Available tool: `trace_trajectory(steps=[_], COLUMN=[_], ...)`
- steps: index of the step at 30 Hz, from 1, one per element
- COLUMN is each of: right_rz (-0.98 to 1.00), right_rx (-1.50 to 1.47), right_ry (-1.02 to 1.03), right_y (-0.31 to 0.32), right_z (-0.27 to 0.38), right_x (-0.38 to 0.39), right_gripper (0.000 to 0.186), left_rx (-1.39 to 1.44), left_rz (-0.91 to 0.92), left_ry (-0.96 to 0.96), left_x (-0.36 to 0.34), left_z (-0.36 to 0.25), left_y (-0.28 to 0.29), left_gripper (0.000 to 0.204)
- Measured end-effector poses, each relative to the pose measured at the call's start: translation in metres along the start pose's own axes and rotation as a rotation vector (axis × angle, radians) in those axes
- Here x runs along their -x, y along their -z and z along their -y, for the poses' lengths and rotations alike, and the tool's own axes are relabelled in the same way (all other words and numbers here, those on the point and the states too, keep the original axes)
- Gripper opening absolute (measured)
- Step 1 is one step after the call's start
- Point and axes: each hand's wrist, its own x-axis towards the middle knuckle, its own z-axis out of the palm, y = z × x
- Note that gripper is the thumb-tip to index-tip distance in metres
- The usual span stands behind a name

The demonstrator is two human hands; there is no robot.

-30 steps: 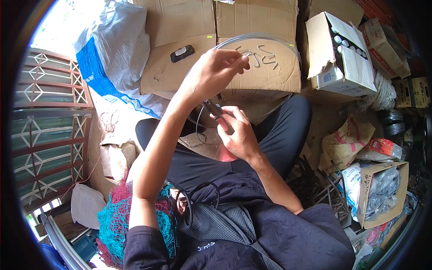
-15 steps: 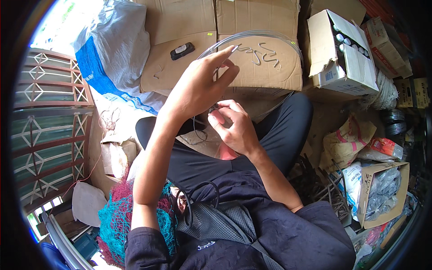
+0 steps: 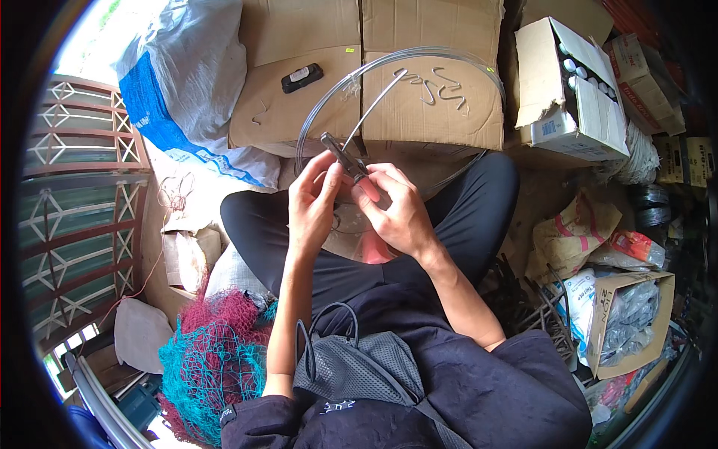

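Note:
Pliers [image 3: 340,156] with red grips are in my right hand [image 3: 402,215], their dark jaws tilted up to the left above my lap. A straight length of grey wire [image 3: 375,106] rises from the jaws toward the cardboard. Close against the jaws, my left hand [image 3: 313,206] is closed, thumb and fingers pinched together; what lies between them is hidden. Behind both hands arcs a coil of wire [image 3: 329,93]. Several bent wire pieces [image 3: 449,90] rest on the cardboard [image 3: 299,120].
A black device [image 3: 302,78] sits on the cardboard. To the right is an open white box [image 3: 553,112] of white-capped items, with bags and a carton [image 3: 632,322] nearer. Red and teal netting [image 3: 217,359] lies by my left arm, a metal grille [image 3: 82,224] beyond.
My left hand has come down from above the cardboard to the pliers' jaws. The jaws and the straight wire now show plainly. My right hand has stayed nearly in place.

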Motion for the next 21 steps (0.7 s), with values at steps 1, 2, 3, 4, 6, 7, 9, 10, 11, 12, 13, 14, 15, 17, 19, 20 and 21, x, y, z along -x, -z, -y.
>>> trace_trajectory(steps=[1, 2, 3, 4, 6, 7, 9, 10, 11, 12, 13, 14, 15, 17, 19, 20, 21], right_rz=[0.006, 0.008, 0.007, 0.006, 0.008, 0.010, 0.006, 0.003, -0.019, -0.018, -0.013, -0.008, -0.008, -0.009, -0.019, -0.030, -0.032], right_rx=[-0.018, -0.016, 0.007, 0.029, -0.011, -0.055, -0.063, -0.073, -0.073, -0.072, -0.062, -0.052, -0.051, -0.059, -0.104, -0.150, -0.151], right_ry=[-0.026, -0.026, -0.009, 0.008, -0.035, -0.076, -0.073, -0.069, -0.051, -0.051, -0.040, -0.030, -0.030, -0.044, -0.104, -0.164, -0.163], right_y=[-0.001, -0.002, -0.002, -0.002, 0.002, 0.005, 0.012, 0.014, 0.014, 0.015, 0.017, 0.017, 0.018, 0.019, 0.020, 0.020, 0.021], right_z=[0.000, 0.000, -0.001, -0.001, 0.003, 0.005, 0.005, 0.005, 0.002, 0.001, 0.001, 0.001, 0.002, 0.005, 0.006, 0.005, 0.000], right_x=[0.000, 0.000, -0.001, -0.002, -0.003, -0.004, -0.004, -0.005, -0.005, -0.005, -0.005, -0.006, -0.006, -0.007, -0.005, -0.004, -0.003], right_gripper=[0.029, 0.029, 0.029, 0.030, 0.029, 0.029, 0.027, 0.025, 0.024, 0.024, 0.023, 0.022, 0.022, 0.021, 0.021, 0.022, 0.022], left_rx=[-0.020, -0.017, -0.077, -0.138, -0.124, -0.120, -0.114, -0.130, -0.146, -0.145, -0.148, -0.151, -0.150, -0.162, -0.159, -0.158, -0.155], left_rz=[-0.035, -0.036, -0.064, -0.093, -0.164, -0.129, -0.095, -0.060, -0.026, -0.027, -0.033, -0.037, -0.037, -0.056, -0.081, -0.105, -0.115], left_ry=[-0.010, -0.010, -0.012, -0.013, -0.045, -0.033, -0.022, -0.013, -0.005, -0.005, -0.002, 0.001, 0.001, -0.010, -0.013, -0.015, -0.004], left_x=[0.000, -0.001, -0.002, -0.004, -0.006, -0.007, -0.005, -0.004, -0.003, -0.003, -0.003, -0.003, -0.003, -0.005, -0.006, -0.007, -0.008], left_z=[0.004, 0.008, 0.010, 0.012, 0.002, -0.001, -0.002, -0.001, 0.000, 0.000, 0.001, 0.001, 0.001, -0.001, -0.001, -0.001, 0.000], left_y=[0.000, 0.003, 0.008, 0.012, 0.005, 0.008, 0.010, 0.010, 0.011, 0.011, 0.011, 0.012, 0.012, 0.013, 0.016, 0.018, 0.022], left_gripper=[0.027, 0.027, 0.026, 0.025, 0.026, 0.026, 0.026, 0.026, 0.027, 0.027, 0.027, 0.027, 0.027, 0.027, 0.028, 0.028, 0.029])
